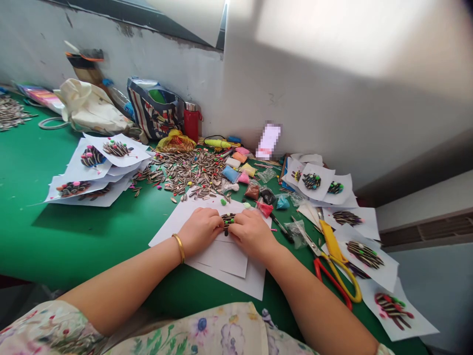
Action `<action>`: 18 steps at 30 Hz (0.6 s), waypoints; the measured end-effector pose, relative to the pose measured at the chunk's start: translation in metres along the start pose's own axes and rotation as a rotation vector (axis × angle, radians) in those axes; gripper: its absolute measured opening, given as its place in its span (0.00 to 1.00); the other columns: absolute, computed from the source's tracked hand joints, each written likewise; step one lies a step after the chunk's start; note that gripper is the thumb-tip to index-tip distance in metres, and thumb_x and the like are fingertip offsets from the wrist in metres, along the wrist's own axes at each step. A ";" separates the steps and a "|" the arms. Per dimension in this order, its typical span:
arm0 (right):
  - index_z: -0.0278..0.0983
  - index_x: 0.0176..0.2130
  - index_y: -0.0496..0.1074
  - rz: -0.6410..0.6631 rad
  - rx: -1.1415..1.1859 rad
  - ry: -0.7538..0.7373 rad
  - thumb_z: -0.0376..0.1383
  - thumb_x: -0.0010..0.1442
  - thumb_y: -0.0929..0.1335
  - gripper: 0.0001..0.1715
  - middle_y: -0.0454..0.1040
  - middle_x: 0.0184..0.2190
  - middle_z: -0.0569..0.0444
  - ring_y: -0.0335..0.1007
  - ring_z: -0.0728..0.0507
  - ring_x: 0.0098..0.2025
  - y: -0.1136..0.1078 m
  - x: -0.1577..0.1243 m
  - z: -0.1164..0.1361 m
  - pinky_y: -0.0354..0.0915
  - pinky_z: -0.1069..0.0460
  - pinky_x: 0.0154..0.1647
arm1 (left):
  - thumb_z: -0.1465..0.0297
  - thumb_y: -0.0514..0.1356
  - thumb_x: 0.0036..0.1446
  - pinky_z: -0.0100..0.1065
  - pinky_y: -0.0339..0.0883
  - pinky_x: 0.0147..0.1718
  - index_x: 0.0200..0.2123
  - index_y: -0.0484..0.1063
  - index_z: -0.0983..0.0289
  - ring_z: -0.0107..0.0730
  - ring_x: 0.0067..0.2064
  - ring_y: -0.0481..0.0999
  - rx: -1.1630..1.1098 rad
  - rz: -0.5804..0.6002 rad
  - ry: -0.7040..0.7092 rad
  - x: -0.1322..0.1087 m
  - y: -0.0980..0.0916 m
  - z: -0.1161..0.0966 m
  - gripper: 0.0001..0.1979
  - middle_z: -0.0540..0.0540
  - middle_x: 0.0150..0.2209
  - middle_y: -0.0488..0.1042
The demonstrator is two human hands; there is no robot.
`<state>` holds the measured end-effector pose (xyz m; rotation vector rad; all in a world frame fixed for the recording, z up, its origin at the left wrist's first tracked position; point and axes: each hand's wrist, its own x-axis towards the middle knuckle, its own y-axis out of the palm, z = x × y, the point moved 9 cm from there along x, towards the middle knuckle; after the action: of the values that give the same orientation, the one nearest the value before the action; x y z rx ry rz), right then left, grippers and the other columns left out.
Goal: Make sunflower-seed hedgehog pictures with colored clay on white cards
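Note:
My left hand [201, 228], with a gold bangle on its wrist, and my right hand [251, 231] rest on white paper sheets [221, 256] on the green table [74, 231]. Between them lies a small clay figure stuck with sunflower seeds [228, 219]. Both hands have their fingers curled and pinch or press this figure from either side. Small green and pink clay bits sit on it. A heap of striped sunflower seeds [188, 172] lies just beyond the paper.
Finished seed figures on paper lie at the left [99, 158] and the right [364, 254]. Coloured clay packets [240, 170], red and yellow scissors [334, 268], a red flask [191, 123], bags [155, 111] and a wall stand behind.

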<state>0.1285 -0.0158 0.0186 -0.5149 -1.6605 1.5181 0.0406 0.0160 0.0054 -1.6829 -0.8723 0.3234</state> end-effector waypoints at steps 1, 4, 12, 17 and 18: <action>0.39 0.30 0.74 -0.001 0.002 -0.005 0.34 0.64 0.66 0.10 0.68 0.29 0.52 0.56 0.43 0.36 0.000 0.000 0.001 0.48 0.47 0.35 | 0.70 0.59 0.61 0.38 0.60 0.39 0.32 0.76 0.62 0.36 0.38 0.72 0.002 0.000 -0.001 0.000 0.000 0.000 0.07 0.54 0.33 0.74; 0.39 0.32 0.74 0.002 0.003 -0.016 0.34 0.64 0.67 0.09 0.69 0.29 0.52 0.56 0.43 0.36 0.001 -0.001 0.002 0.48 0.47 0.35 | 0.70 0.58 0.62 0.39 0.60 0.40 0.32 0.76 0.62 0.37 0.38 0.72 0.002 0.000 -0.001 0.000 0.000 0.000 0.08 0.54 0.33 0.74; 0.38 0.30 0.72 -0.001 -0.113 -0.053 0.35 0.63 0.68 0.08 0.69 0.29 0.52 0.56 0.43 0.36 0.000 0.002 0.008 0.48 0.47 0.35 | 0.70 0.58 0.62 0.39 0.60 0.40 0.32 0.76 0.61 0.37 0.38 0.72 -0.004 0.002 -0.005 0.000 0.001 0.001 0.08 0.54 0.33 0.74; 0.38 0.31 0.73 0.005 0.022 0.010 0.33 0.63 0.67 0.08 0.70 0.30 0.52 0.58 0.43 0.36 0.002 0.002 -0.001 0.50 0.48 0.37 | 0.69 0.58 0.62 0.39 0.60 0.41 0.33 0.76 0.61 0.37 0.39 0.72 0.005 0.003 -0.003 0.000 0.002 0.001 0.08 0.54 0.33 0.74; 0.38 0.31 0.74 0.006 0.062 0.030 0.33 0.62 0.67 0.08 0.70 0.30 0.52 0.58 0.43 0.36 0.002 0.002 -0.004 0.51 0.48 0.38 | 0.69 0.58 0.62 0.39 0.60 0.41 0.33 0.76 0.62 0.37 0.39 0.72 0.006 0.004 -0.002 0.000 0.002 0.001 0.07 0.54 0.34 0.74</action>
<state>0.1299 -0.0117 0.0168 -0.5074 -1.5846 1.5538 0.0406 0.0162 0.0029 -1.6795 -0.8692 0.3305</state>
